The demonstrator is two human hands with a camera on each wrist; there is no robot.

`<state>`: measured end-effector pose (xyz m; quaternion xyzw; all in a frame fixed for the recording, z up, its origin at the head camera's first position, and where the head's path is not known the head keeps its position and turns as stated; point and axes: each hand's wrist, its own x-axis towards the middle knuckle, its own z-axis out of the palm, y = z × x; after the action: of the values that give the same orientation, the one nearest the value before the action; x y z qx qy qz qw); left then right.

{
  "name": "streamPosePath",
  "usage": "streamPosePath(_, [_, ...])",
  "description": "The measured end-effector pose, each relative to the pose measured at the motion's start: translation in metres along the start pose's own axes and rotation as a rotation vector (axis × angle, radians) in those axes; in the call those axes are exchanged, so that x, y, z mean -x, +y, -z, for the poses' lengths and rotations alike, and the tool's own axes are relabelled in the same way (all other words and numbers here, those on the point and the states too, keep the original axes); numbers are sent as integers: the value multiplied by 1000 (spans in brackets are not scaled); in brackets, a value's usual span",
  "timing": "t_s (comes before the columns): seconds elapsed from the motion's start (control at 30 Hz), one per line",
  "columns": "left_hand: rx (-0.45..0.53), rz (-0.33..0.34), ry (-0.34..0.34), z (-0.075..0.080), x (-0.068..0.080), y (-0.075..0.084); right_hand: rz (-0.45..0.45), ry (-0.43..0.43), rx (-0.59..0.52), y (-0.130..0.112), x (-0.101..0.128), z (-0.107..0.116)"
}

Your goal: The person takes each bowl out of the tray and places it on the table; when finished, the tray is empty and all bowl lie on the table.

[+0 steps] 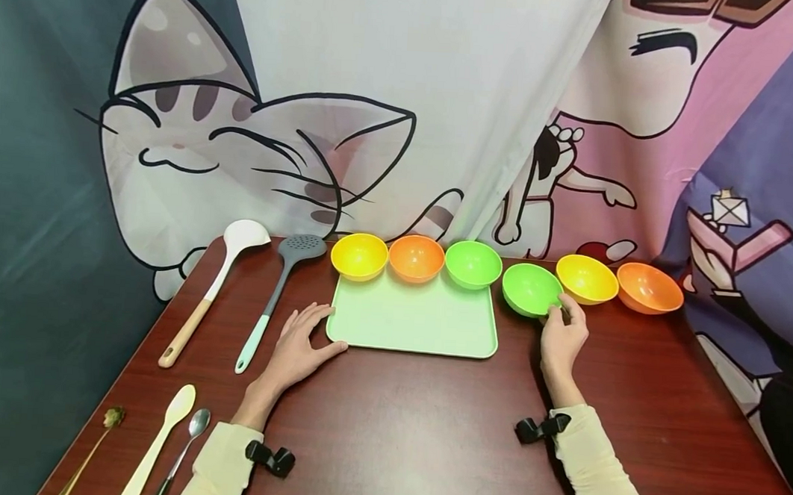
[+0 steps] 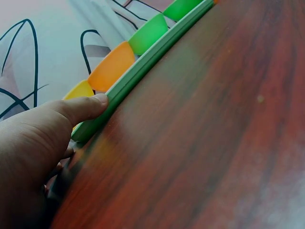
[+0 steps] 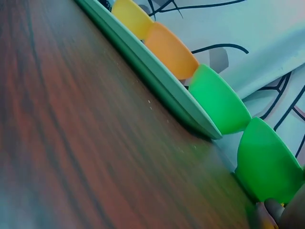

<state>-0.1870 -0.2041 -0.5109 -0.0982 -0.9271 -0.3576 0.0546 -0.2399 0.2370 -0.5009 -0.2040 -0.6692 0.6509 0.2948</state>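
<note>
The right hand (image 1: 562,338) pinches the near rim of the green bowl (image 1: 530,288), which sits on the counter (image 1: 414,428) at the tray's (image 1: 413,319) 3 o'clock. The left hand (image 1: 300,343), fingers spread, braces the tray's 9 o'clock edge. Best to lift the bowl level, clearing its yellow neighbour (image 1: 586,278).

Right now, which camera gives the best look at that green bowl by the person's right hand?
The head view: the green bowl shows whole, right hand touching its rim. The right wrist view shows its side, close. The left wrist view shows only green bowl slivers, unclear which.
</note>
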Motion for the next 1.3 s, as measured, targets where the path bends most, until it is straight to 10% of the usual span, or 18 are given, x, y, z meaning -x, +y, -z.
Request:
streamPosePath(0.53, [-2,1,1,-1,-2,0,88,119,64,2,-5,-25])
streamPosePath(1.3, [-7,9,-2,0,0,-3,25,29,-38,3,-7,-37])
